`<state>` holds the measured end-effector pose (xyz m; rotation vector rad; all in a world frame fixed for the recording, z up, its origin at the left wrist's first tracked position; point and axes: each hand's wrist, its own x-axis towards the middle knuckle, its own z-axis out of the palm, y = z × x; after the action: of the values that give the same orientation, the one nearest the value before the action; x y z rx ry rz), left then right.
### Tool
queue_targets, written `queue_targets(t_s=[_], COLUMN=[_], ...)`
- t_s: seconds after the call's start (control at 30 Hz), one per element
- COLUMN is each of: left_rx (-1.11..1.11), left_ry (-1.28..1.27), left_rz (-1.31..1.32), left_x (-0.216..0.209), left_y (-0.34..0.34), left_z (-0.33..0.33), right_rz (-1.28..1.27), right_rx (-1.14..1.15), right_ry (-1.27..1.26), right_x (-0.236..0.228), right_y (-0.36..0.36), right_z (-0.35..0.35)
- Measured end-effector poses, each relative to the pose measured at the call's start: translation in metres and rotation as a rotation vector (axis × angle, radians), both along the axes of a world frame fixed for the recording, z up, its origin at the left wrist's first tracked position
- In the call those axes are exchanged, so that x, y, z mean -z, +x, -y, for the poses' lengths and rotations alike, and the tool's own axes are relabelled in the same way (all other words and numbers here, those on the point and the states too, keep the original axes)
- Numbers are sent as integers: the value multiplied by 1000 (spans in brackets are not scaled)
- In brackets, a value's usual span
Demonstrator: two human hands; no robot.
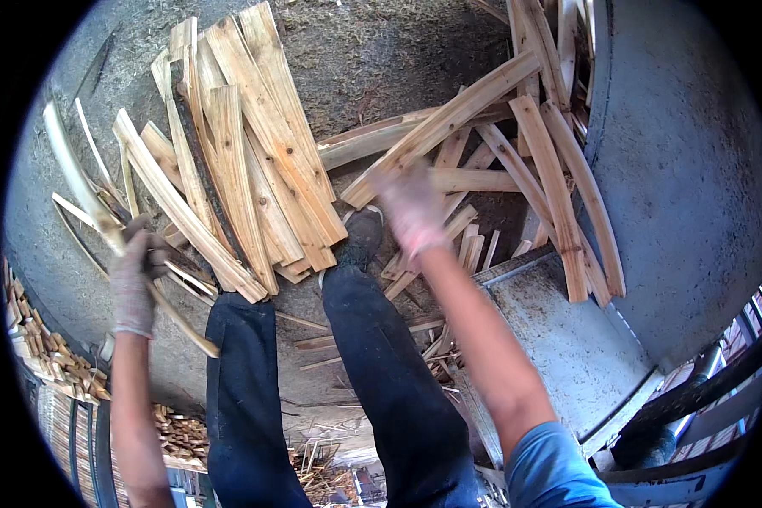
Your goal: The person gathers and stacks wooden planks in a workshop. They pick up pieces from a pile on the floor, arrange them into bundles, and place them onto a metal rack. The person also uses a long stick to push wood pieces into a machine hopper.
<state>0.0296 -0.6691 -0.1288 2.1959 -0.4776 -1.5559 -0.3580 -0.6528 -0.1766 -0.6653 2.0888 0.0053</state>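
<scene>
My left hand (135, 275), in a dirty work glove, is closed around a long, curved wooden stick (78, 186). One end of the stick points up to the far left, and the other comes down beside my left knee. My right hand (411, 207), also gloved, is smeared by motion. It is over the near end of a slanting wooden board (449, 123), and its fingers are too blurred to show whether they grip it. Between the hands, several pale boards (267, 144) lie stacked and fanned out, reaching almost to my legs.
More boards (554, 178) lean and cross in a heap at the right, against a grey curved metal surface (677, 169). A worn metal plate (567, 339) is beside my right forearm. Cut wood pieces (46, 351) are piled at the lower left, and splinters litter the ground.
</scene>
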Motion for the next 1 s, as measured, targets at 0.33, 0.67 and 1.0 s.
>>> queue_targets(t_s=[0.33, 0.67, 1.0], left_rx=[727, 493, 377], left_ry=[-131, -47, 19], left_rz=[719, 522, 9], left_x=[52, 97, 33], left_y=[27, -78, -153], left_z=[-78, -49, -89], right_rz=[-40, 366, -949], right_rx=[470, -302, -890], right_ry=[-269, -27, -168], right_x=[73, -19, -51], right_y=[-29, 28, -259], right_z=[24, 25, -81])
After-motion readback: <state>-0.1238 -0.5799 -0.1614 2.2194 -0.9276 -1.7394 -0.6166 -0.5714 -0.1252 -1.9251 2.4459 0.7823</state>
